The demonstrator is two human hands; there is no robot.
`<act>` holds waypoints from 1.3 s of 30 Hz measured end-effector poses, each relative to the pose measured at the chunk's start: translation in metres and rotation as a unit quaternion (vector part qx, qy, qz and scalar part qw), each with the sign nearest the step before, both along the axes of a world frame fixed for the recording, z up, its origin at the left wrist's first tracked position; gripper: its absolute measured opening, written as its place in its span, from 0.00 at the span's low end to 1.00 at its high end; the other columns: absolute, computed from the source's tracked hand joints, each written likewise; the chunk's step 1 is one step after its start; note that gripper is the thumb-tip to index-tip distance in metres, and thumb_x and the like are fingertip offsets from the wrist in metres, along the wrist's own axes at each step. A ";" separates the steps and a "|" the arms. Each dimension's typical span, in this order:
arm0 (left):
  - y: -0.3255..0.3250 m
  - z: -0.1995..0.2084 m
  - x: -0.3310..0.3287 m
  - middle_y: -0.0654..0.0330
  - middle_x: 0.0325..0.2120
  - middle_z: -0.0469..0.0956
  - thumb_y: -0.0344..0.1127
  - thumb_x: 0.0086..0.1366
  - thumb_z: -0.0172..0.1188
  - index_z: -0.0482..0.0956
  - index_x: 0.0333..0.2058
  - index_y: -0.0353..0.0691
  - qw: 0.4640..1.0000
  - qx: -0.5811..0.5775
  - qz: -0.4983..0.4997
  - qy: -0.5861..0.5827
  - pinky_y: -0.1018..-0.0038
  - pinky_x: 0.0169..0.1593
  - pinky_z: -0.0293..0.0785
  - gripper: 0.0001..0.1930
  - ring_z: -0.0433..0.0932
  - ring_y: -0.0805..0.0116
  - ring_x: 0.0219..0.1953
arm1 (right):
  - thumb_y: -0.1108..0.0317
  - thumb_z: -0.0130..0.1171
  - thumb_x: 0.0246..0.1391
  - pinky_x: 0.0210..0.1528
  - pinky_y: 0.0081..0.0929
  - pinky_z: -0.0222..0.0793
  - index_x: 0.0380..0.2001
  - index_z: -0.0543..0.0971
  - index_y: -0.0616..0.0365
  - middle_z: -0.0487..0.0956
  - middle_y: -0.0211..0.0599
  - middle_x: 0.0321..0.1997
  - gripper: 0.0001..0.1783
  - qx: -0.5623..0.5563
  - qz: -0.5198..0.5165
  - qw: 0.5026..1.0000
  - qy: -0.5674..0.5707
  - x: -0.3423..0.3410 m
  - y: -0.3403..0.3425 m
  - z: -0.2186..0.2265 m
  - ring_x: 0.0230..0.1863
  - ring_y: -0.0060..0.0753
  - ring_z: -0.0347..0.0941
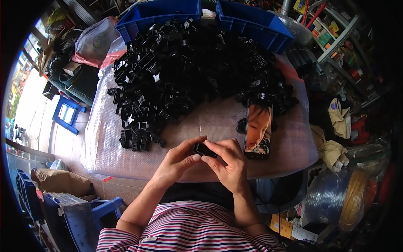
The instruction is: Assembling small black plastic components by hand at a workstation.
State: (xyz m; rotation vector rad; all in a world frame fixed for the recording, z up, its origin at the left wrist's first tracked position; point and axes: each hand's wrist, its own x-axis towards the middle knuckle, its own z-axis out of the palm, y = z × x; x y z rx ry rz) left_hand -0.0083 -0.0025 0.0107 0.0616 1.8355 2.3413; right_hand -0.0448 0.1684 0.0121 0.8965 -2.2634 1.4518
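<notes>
Head: black part (204, 149) in hands (230, 161)

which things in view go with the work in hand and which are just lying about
With the work:
- small black part, between left hand and right hand
- heap of black parts
- probably the blue bins behind it

Apparently just lying about:
- phone
- crumpled brown paper
- clear coil

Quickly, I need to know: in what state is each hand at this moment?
Left hand: closed, holding the left side of a small black part.
Right hand: closed, holding the right side of the same small black part.
</notes>
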 end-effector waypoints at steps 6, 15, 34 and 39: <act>0.009 0.000 0.008 0.57 0.48 0.73 0.44 0.62 0.59 0.66 0.57 0.32 0.996 0.047 0.073 -0.027 0.73 0.58 0.60 0.29 0.69 0.68 0.52 | 0.73 0.68 0.44 0.42 0.28 0.70 0.46 0.78 0.57 0.76 0.35 0.41 0.22 0.011 0.023 1.000 -0.009 0.003 -0.010 -0.002 0.42 0.38 0.72; 0.016 -0.004 0.013 0.53 0.44 0.75 0.30 0.63 0.57 0.65 0.53 0.35 0.969 0.108 0.189 0.113 0.70 0.56 0.65 0.20 0.73 0.65 0.48 | 0.72 0.63 0.53 0.47 0.21 0.71 0.44 0.73 0.63 0.78 0.35 0.42 0.16 -0.225 0.154 0.907 -0.322 0.008 -0.021 -0.020 0.42 0.23 0.75; -0.065 0.017 0.007 0.58 0.40 0.75 0.21 0.44 0.60 0.80 0.41 0.42 0.735 -0.585 0.184 0.287 0.67 0.40 0.73 0.21 0.74 0.60 0.35 | 0.83 0.51 0.40 0.44 0.33 0.67 0.30 0.76 0.60 0.71 0.38 0.34 0.11 0.345 -0.007 0.931 0.118 -0.048 -0.030 0.023 0.40 0.42 0.66; -0.063 0.009 -0.001 0.58 0.42 0.74 0.22 0.43 0.61 0.79 0.39 0.41 0.698 -0.651 0.080 0.288 0.66 0.44 0.71 0.20 0.73 0.59 0.41 | 0.84 0.54 0.40 0.46 0.32 0.69 0.33 0.76 0.63 0.74 0.40 0.41 0.13 0.201 0.084 0.973 0.083 -0.030 -0.044 0.006 0.44 0.42 0.68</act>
